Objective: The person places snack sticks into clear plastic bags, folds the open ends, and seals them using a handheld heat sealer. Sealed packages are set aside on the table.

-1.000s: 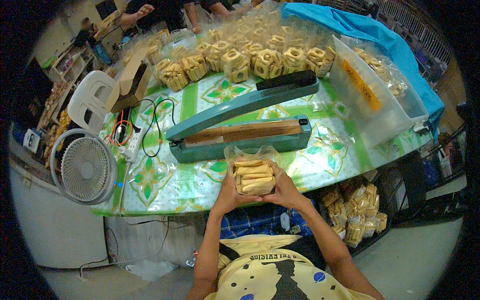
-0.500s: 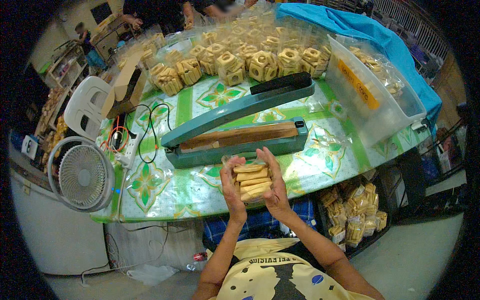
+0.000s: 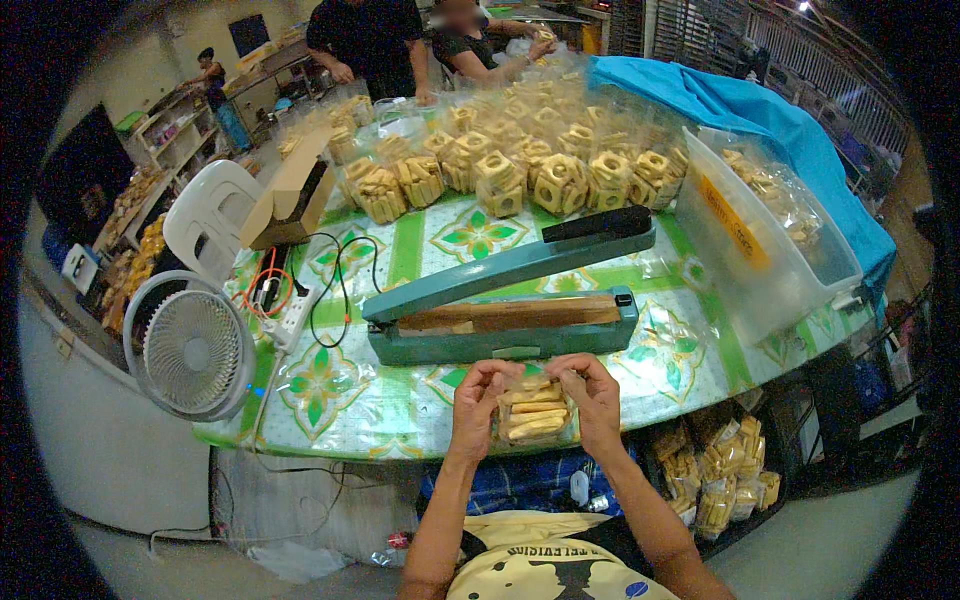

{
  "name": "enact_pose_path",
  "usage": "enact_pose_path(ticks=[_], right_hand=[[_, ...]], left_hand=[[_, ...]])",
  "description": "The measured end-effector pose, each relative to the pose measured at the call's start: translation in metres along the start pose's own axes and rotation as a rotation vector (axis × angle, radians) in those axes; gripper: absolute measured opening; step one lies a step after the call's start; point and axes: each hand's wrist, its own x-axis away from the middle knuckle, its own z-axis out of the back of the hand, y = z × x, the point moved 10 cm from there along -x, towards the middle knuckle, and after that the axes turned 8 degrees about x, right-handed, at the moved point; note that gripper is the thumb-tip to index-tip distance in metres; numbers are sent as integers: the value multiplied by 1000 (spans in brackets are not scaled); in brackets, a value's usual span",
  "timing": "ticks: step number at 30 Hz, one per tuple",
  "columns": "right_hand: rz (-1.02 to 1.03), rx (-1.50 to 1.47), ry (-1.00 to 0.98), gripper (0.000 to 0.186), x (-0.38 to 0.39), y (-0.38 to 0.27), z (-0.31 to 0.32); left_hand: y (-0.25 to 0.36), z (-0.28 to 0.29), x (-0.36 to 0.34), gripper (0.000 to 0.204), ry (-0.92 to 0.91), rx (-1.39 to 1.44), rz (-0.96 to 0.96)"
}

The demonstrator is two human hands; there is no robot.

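Observation:
Close to the table's near edge is a clear plastic bag of pale yellow biscuits (image 3: 535, 410), its pieces stacked in layers. My left hand (image 3: 476, 408) closes on its upper left corner, thumb and fingers pinching the film. At the upper right corner, my right hand (image 3: 592, 402) pinches the film the same way. The bag's open or closed mouth is hard to make out between my fingertips. Just beyond my hands lies a teal impulse sealer (image 3: 505, 340), its long arm (image 3: 490, 270) with a black handle raised above the brown sealing strip.
Many filled biscuit bags (image 3: 560, 180) crowd the table's far side. A clear plastic bin (image 3: 745, 245) stands at right beside a blue cloth (image 3: 760, 120). Left are a fan (image 3: 190, 350), power strip (image 3: 290, 318) and cardboard box (image 3: 285, 195). More bags (image 3: 735, 465) fill a crate below right. Co-workers stand beyond.
My hands went from cupping the bag's sides to pinching its upper corners. The whole view has shifted, showing more of the people across the table.

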Motion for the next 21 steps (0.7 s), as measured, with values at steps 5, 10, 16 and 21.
enact_pose_path(ticks=[5, 10, 16, 21], right_hand=[[29, 21, 244, 10, 7, 5, 5], [53, -46, 183, 8, 2, -4, 6], [17, 58, 101, 13, 1, -6, 3], [64, -74, 200, 12, 2, 9, 14]], left_hand=[[1, -4, -7, 19, -5, 73, -66], [-14, 4, -11, 21, 30, 153, 145], [-20, 0, -8, 33, -145, -125, 167], [-27, -3, -11, 31, -180, 28, 165]])
